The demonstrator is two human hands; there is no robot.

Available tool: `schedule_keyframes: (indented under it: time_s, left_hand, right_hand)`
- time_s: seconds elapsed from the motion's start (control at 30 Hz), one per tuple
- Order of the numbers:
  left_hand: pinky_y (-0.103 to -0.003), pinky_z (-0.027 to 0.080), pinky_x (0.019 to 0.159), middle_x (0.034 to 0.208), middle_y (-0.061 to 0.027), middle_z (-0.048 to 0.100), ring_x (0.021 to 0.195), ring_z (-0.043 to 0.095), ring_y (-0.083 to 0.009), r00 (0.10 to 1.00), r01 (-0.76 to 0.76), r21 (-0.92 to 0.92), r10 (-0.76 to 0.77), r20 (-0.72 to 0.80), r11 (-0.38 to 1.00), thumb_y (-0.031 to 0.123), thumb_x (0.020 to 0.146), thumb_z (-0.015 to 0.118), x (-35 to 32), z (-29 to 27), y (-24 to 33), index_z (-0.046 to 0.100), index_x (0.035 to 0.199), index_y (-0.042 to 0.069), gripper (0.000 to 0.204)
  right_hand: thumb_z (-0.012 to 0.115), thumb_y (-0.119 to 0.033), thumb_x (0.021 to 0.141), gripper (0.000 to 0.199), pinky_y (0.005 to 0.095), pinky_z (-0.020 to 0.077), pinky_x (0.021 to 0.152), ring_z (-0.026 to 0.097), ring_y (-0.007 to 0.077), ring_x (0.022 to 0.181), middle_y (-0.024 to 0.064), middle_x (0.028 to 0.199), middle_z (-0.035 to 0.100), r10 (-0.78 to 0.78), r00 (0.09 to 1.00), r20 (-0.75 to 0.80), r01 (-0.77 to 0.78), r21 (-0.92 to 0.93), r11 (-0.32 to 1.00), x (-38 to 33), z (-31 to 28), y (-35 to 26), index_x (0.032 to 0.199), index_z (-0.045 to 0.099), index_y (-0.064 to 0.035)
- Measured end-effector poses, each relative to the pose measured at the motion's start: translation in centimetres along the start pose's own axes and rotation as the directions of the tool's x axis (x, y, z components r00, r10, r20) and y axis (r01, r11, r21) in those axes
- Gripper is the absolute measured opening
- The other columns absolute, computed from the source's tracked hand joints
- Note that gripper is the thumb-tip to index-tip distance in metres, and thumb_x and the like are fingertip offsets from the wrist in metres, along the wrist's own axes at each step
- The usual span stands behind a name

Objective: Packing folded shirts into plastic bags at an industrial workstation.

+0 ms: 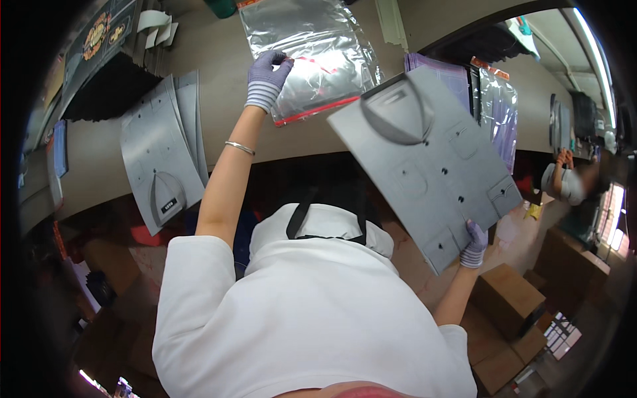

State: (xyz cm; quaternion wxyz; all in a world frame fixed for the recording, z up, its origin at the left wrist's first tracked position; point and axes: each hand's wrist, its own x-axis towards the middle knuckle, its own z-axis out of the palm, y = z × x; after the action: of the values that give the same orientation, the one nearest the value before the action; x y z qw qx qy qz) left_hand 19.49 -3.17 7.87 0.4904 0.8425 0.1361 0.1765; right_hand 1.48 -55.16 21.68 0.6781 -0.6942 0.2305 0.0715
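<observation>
My left hand (269,71), in a purple glove with a striped cuff, is over a stack of clear plastic bags (318,40) with red edge strips. Its fingers are pinched at a red-edged part of the top bag. In my right hand (474,244), gloved alike, is the lower corner of a flat grey shirt panel (424,166) with a collar, pockets and dark buttons. That panel is tilted, its upper end over the table edge beside the bags. More grey shirt panels (149,159) lie fanned at the left, partly over the table edge.
Bagged purple pieces (499,109) lie at the right of the table (219,60). Dark printed sheets (99,73) are stacked at the far left, near white paper scraps (157,28). Cardboard boxes (507,302) stand on the floor at right. Another person (564,182) works farther right.
</observation>
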Motion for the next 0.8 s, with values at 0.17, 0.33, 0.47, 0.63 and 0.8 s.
schedule_keyframes:
  time_s: [0.17,0.33,0.47,0.63,0.8]
  left_hand:
    - [-0.030,0.047,0.066,0.072,-0.0099,0.062,0.068,0.060,-0.0211,0.994,-0.108,0.066,0.109,-0.015,0.992,0.026,0.075,0.063,-0.4,0.4,1.3,0.064,0.076,0.004,0.023]
    - [-0.032,0.046,0.069,0.077,-0.0101,0.062,0.074,0.059,-0.0244,0.991,-0.129,0.079,0.127,0.040,0.988,0.026,0.075,0.063,-1.4,0.8,1.3,0.064,0.076,0.006,0.020]
    - [-0.035,0.045,0.072,0.084,-0.0088,0.060,0.081,0.057,-0.0267,0.939,-0.339,0.236,0.315,0.134,0.910,0.017,0.072,0.063,-1.9,0.0,0.4,0.061,0.080,0.009,0.012]
    - [-0.036,0.044,0.075,0.086,-0.0071,0.059,0.084,0.055,-0.0269,0.917,-0.394,0.299,0.351,0.188,0.869,0.006,0.067,0.059,-2.9,-0.3,-0.6,0.060,0.081,0.010,0.015]
    - [-0.037,0.044,0.075,0.087,-0.0078,0.060,0.084,0.055,-0.0270,0.943,-0.323,0.419,0.324,0.072,0.848,0.007,0.068,0.058,-3.4,0.0,-1.6,0.060,0.086,0.009,0.018]
  right_hand:
    - [0.063,-0.005,0.064,0.019,0.0305,0.0440,0.076,0.057,0.0231,0.083,0.0113,0.081,0.061,-0.118,0.957,0.265,0.244,-0.514,0.823,-1.2,-1.0,2.6,0.084,0.065,-0.0047]
    - [0.062,-0.011,0.071,0.016,0.0290,0.0428,0.069,0.055,0.0183,0.076,0.0068,0.081,0.060,-0.083,0.931,0.357,0.202,-0.310,0.929,1.3,11.7,6.1,0.084,0.063,-0.0026]
    - [0.066,-0.013,0.066,0.033,0.0271,0.0441,0.072,0.055,0.0149,0.076,0.0045,0.086,0.059,0.165,0.942,0.291,-0.167,-0.018,0.986,1.4,12.1,6.7,0.096,0.057,0.0006]
    - [0.067,-0.014,0.066,0.040,0.0299,0.0454,0.075,0.056,0.0177,0.080,0.0064,0.089,0.059,0.197,0.949,0.246,-0.194,-0.038,0.980,1.2,11.8,4.0,0.102,0.055,0.0003]
    - [0.065,-0.014,0.066,0.048,0.0315,0.0429,0.081,0.054,0.0198,0.089,0.0083,0.099,0.057,0.041,0.983,0.181,-0.053,0.066,0.996,1.8,11.4,4.5,0.109,0.050,0.0007]
